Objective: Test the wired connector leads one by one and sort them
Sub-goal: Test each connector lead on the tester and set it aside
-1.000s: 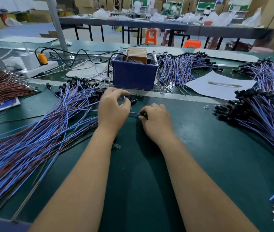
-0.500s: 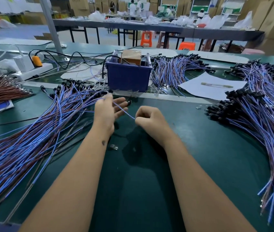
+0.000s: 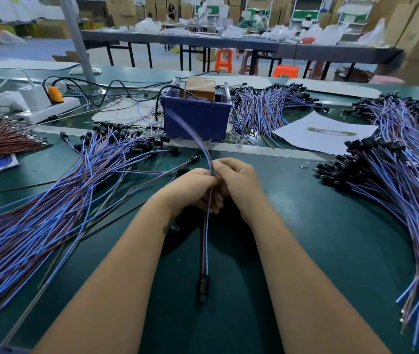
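Above mat, both hands [image 3: 213, 185] pinching lead [image 3: 207, 226]

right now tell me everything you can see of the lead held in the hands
The lead is a thin blue and brown wire pair ending in a black plastic connector that hangs low between the forearms. The left hand and right hand pinch it mid-length. Its upper end arcs, motion-blurred, toward the blue bin.

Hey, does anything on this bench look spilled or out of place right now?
Mostly it is tidy: lead piles on both sides. A few small clear parts lie loose on the green mat, one right of the hands, another by the left forearm, and more are scattered under the blue bin.
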